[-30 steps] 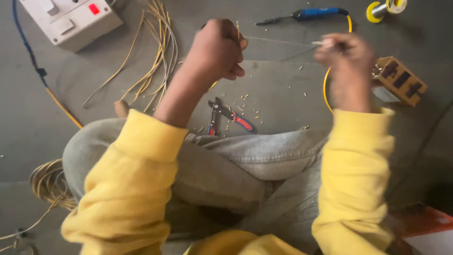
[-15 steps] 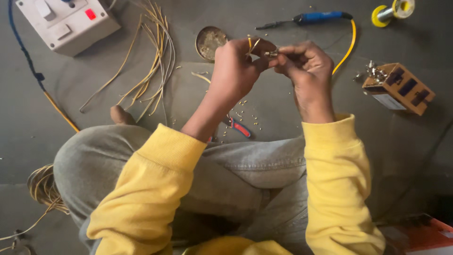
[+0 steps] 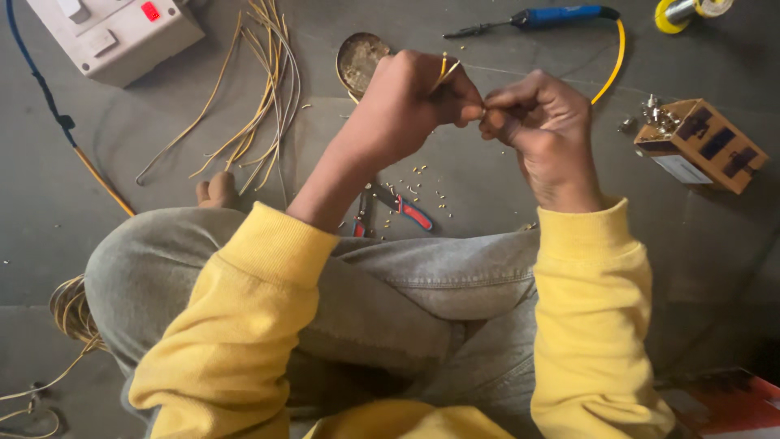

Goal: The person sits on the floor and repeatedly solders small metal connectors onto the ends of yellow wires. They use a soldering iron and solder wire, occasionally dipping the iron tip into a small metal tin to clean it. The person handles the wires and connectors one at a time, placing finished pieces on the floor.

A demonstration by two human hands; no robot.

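Note:
My left hand (image 3: 410, 102) is closed around thin yellow wires (image 3: 444, 71) whose ends stick up past the knuckles. Right beside it, my right hand (image 3: 540, 122) pinches the bare tip of a wire between thumb and fingers, and the two hands touch at the fingertips. Both sleeves are yellow. Below the hands, red-handled pliers (image 3: 400, 207) lie on the grey floor among small bits of cut insulation (image 3: 418, 183). The wire tip itself is mostly hidden by my fingers.
A white switch box (image 3: 114, 32) sits top left, and loose yellow wire strands (image 3: 260, 97) lie beside it. Further along are a round tin (image 3: 357, 61), a blue-handled tool (image 3: 552, 16), a yellow tape roll (image 3: 678, 12), a small cardboard box (image 3: 703, 146) and a wire coil (image 3: 69, 313).
The hands were apart a second ago, pulling a wire taut. They have come together and now meet at the fingertips, with the view shifted slightly so the round tin shows.

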